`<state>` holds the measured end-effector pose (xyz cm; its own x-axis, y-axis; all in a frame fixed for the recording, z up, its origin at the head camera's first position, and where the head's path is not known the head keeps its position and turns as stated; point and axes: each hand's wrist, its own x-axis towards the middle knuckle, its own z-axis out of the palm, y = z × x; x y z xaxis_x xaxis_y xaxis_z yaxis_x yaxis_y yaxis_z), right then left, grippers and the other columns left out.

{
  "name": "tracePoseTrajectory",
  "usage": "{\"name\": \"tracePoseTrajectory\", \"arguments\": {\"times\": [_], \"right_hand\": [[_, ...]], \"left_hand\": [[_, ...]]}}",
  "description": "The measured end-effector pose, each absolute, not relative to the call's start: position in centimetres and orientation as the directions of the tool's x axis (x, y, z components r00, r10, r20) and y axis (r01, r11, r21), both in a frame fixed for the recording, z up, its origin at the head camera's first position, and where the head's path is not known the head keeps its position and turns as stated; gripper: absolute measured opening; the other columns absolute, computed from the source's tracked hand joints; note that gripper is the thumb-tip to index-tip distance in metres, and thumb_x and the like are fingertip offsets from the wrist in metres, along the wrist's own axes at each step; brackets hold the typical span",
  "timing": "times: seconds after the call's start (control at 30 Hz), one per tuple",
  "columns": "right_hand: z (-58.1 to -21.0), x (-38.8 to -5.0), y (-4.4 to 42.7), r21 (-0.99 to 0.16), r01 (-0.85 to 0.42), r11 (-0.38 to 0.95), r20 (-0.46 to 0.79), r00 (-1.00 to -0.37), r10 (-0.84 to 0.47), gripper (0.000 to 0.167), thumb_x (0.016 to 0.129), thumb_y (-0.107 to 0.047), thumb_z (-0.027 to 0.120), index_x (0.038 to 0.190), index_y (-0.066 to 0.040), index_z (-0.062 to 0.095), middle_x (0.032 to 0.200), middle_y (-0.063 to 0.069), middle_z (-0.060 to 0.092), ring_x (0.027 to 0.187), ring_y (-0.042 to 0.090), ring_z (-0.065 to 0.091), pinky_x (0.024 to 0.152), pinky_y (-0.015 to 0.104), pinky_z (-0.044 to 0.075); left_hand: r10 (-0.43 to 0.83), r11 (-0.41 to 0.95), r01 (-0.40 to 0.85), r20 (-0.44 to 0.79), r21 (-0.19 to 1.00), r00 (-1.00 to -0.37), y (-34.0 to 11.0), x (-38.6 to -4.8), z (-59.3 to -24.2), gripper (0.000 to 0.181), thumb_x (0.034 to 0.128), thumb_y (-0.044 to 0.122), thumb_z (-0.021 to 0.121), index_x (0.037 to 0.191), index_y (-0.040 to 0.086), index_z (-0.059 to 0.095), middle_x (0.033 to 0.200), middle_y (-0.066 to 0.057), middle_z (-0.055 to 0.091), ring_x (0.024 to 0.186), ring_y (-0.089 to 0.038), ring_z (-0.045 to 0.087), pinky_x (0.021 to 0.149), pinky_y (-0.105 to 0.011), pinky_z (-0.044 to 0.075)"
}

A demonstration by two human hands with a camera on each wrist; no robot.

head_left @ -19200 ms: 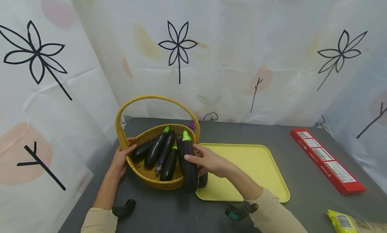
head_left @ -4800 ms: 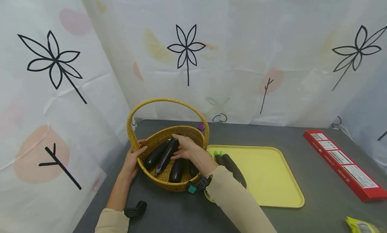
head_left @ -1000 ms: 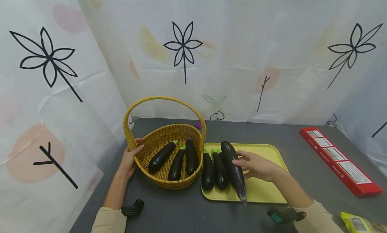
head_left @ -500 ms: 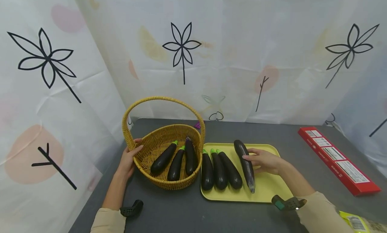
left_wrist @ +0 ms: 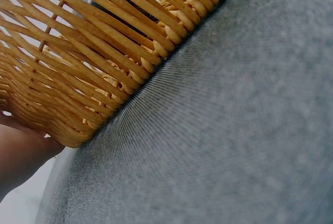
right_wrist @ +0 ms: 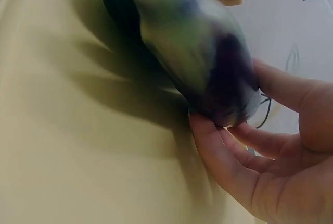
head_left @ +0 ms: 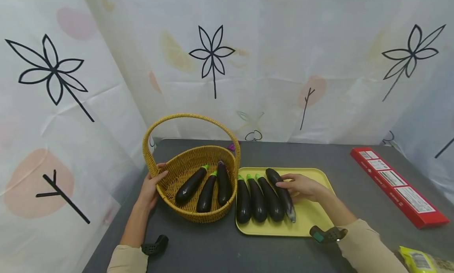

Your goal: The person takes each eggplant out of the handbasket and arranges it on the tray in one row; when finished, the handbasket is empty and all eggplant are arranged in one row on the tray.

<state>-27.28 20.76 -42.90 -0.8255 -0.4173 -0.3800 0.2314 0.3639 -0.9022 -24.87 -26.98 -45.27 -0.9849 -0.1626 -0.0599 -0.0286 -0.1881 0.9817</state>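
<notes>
A yellow wicker basket (head_left: pixel 188 216) with a tall handle holds three dark eggplants, one of them this eggplant (head_left: pixel 191 185). At its left rim my left hand (head_left: pixel 149 192) grips the wicker; the left wrist view shows the woven wall (left_wrist: pixel 93 57) close up. My right hand (head_left: pixel 303 187) holds an eggplant (head_left: pixel 283 196) over the yellow tray (head_left: pixel 315 221), thumb on one side and fingers on the other. This eggplant lies alongside a row of three eggplants with green stems, next to the rightmost eggplant (head_left: pixel 270 200). In the right wrist view its blurred end (right_wrist: pixel 192 47) fills the upper middle.
A long red box (head_left: pixel 397 186) lies at the right of the grey table (head_left: pixel 213 249). A yellow-topped packet (head_left: pixel 422 261) sits at the lower right corner. A small purple thing (head_left: pixel 231 147) is behind the basket. Patterned cloth (head_left: pixel 266 68) hangs behind the table.
Eggplants have gone from the basket to the tray over the earlier frames. In the last second the held eggplant came down, went right, then left against the row. The left hand stays on the basket.
</notes>
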Motion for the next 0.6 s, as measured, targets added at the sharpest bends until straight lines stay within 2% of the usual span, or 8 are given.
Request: {"name": "tracePoseTrajectory", "arguments": {"times": [0.2,0.4,0.6], "right_hand": [[-43.13,-26.88,20.42,-0.89,0.162,0.427,-0.343,-0.854,-0.391,0.069,0.093,-0.03,0.064,0.143,0.006,0.031,0.136,0.034,0.037,0.106,0.036,0.058,0.079,0.044,0.051],[-43.24,-26.51,20.23,-0.864,0.094,0.495,-0.305,-0.88,-0.365,0.067,0.092,-0.032,0.065,0.14,0.005,0.038,0.132,0.033,0.043,0.1,0.032,0.059,0.075,0.041,0.053],[-43.11,-26.37,20.3,-0.847,0.064,0.528,-0.291,-0.886,-0.36,0.066,0.094,-0.037,0.061,0.139,0.005,0.039,0.127,0.029,0.049,0.092,0.026,0.06,0.073,0.039,0.053]], "left_hand": [[-0.16,-0.191,-0.021,-0.053,0.981,-0.986,-26.99,-24.88,-45.28,0.035,0.0967,0.019,0.059,0.128,0.011,0.046,0.121,0.002,0.047,0.109,-0.016,0.048,0.088,-0.029,0.04],[-0.178,-0.21,-0.012,-0.05,0.978,-0.983,-27.06,-24.74,-45.46,0.024,0.0965,0.017,0.059,0.12,0.018,0.053,0.118,0.004,0.05,0.106,-0.015,0.05,0.085,-0.028,0.042],[-0.158,-0.215,-0.005,-0.039,0.977,-0.987,-27.0,-24.59,-45.27,0.025,0.0969,0.018,0.058,0.121,0.018,0.053,0.118,0.005,0.049,0.106,-0.015,0.05,0.086,-0.029,0.041]]}}
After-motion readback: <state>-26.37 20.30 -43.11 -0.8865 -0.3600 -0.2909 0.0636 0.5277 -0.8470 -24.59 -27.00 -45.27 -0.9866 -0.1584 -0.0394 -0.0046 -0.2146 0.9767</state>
